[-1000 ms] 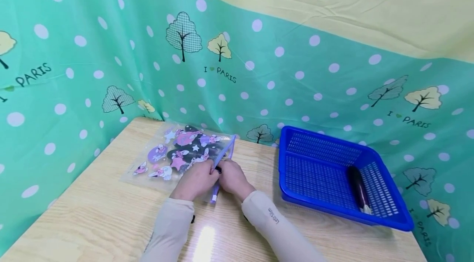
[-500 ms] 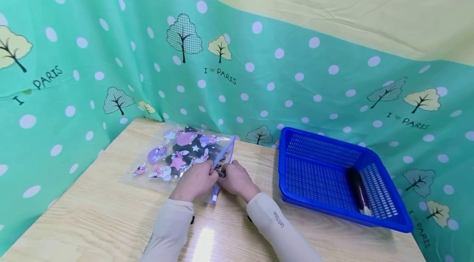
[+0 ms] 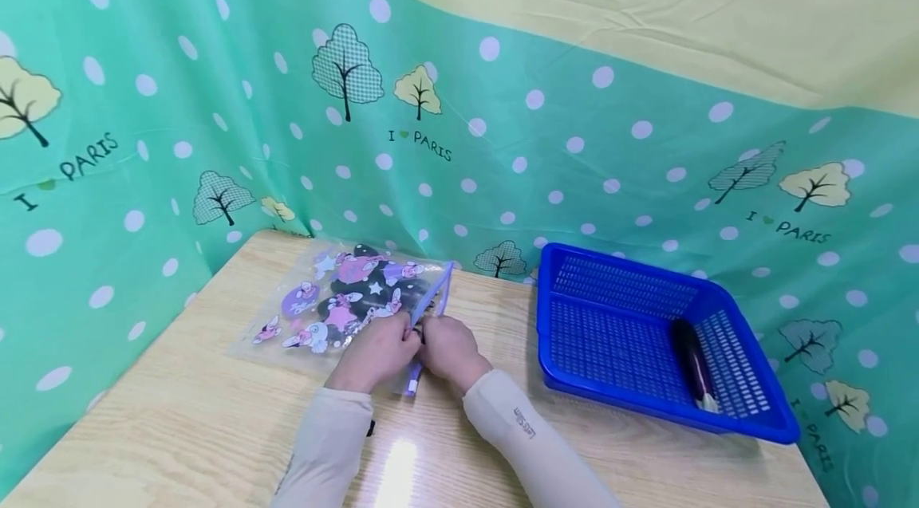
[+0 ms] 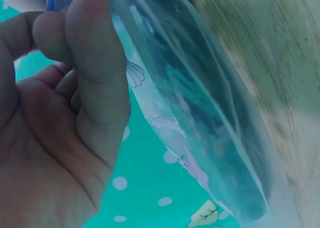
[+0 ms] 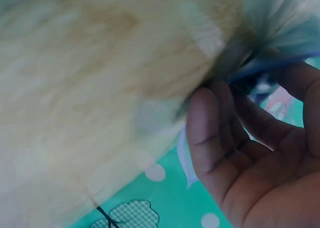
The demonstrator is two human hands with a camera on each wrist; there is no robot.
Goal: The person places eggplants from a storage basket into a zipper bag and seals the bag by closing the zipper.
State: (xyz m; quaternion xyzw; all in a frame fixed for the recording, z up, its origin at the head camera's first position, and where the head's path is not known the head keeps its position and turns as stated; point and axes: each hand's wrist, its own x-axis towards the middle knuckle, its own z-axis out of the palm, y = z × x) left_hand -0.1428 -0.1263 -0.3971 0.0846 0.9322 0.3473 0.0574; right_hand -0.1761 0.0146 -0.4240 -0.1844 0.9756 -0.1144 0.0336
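Observation:
A clear zip bag (image 3: 297,328) with pink and purple cartoon prints lies on the table, bulky with dark contents. Its purple-edged mouth (image 3: 439,289) gapes toward the right, and a white zip slider (image 3: 412,386) sits at the near end. My left hand (image 3: 379,350) pinches the mouth's edge between thumb and fingers. Through the plastic, the left wrist view shows a long, dark, round-ended shape (image 4: 215,118). Right against the left, my right hand (image 3: 451,348) curls its fingers on a dark thing (image 5: 245,83) at the mouth; I cannot tell its kind.
To the right stands a blue perforated plastic basket (image 3: 610,392) with one dark purple eggplant (image 3: 692,364) along its right side. A green polka-dot curtain (image 3: 459,165) hangs behind the wooden table (image 3: 172,396).
My right hand drew slightly away half a second ago, showing a dark piece between the hands, and is now back close to my left hand. Bag and basket stay put.

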